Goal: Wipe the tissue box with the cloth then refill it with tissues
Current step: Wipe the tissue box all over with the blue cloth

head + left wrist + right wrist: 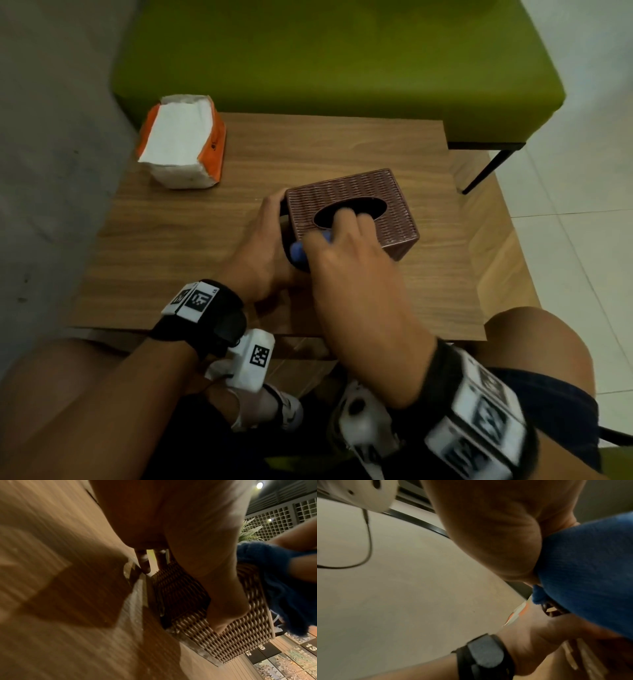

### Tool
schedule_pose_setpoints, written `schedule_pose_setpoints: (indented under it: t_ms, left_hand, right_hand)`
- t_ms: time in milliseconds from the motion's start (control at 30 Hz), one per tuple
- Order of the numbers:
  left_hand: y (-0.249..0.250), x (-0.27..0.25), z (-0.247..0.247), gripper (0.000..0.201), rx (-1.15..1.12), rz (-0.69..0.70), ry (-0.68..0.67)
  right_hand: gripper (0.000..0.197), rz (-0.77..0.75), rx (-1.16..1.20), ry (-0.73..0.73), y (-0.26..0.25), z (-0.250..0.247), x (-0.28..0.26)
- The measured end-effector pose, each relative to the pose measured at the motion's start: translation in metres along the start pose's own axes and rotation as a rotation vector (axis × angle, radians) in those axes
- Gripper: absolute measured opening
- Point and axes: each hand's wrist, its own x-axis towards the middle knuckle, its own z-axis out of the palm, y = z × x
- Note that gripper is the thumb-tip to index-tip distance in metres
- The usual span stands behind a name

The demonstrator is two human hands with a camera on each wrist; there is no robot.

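2 hands work the brown woven-pattern tissue box point(352, 209) in the head view, where it stands on the wood-grain bench point(191, 240) near the front edge, its oval slot up. The left hand point(263, 253) is curled round the box's near-left corner and steadies it, while the right hand point(346, 250) presses a blue terry cloth point(297, 251) against the near top edge, its fingertips point(346, 219) reaching to or into the oval opening. An orange-wrapped, torn-open pack of white tissues point(181, 144) waits well apart at the far-left corner, with a green upholstered sofa point(342, 54) behind. From the left wrist, the left grip shows a thumb laid across the box's woven side wall point(214, 635), the cloth point(278, 588) bunched just beside it; the picture is blurred. From the right wrist, the right grip is clamped on the cloth point(587, 568), bunched in the palm, with the left wrist below it. By my reading, the wiping step is in hand and refilling has not begun. Next calls for finishing the remaining faces, putting the cloth aside, then opening the box, perhaps from beneath, to load the tissues.
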Motion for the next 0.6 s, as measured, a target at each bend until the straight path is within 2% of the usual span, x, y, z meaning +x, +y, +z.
schedule_pose_setpoints:
  t_ms: [100,200,267,367,467,533,600]
  left_hand:
    - [0.001,-0.006,0.001,0.117,0.013,0.033,-0.017]
    - [0.003,-0.006,0.000,0.111,0.036,0.097,-0.024]
    - [0.005,0.004,0.002,0.097,0.131,0.055,-0.014]
    - [0.007,0.012,0.001,0.094,0.186,0.018,-0.017]
    - [0.006,0.004,-0.007,0.117,0.092,0.046,-0.057]
    - [0.003,0.001,-0.008,0.132,0.080,0.054,-0.081]
    - [0.004,0.002,-0.006,0.133,0.086,0.047,-0.091]
  right_hand:
    - [0.017,-0.004,-0.013,-0.013,-0.002,0.002,-0.004]
    - [0.025,-0.008,0.035,0.027,-0.002,0.001,0.035]
    - [0.024,0.026,0.004,0.045,-0.005,-0.003,0.064]
    - [0.021,0.029,-0.021,0.036,-0.010,-0.003,0.078]
    - [0.022,0.021,-0.054,0.057,0.008,-0.004,0.069]
    - [0.022,0.114,-0.067,0.086,0.040,-0.012,0.068]
    - [0.022,0.223,-0.099,0.103,0.075,-0.025,0.069]
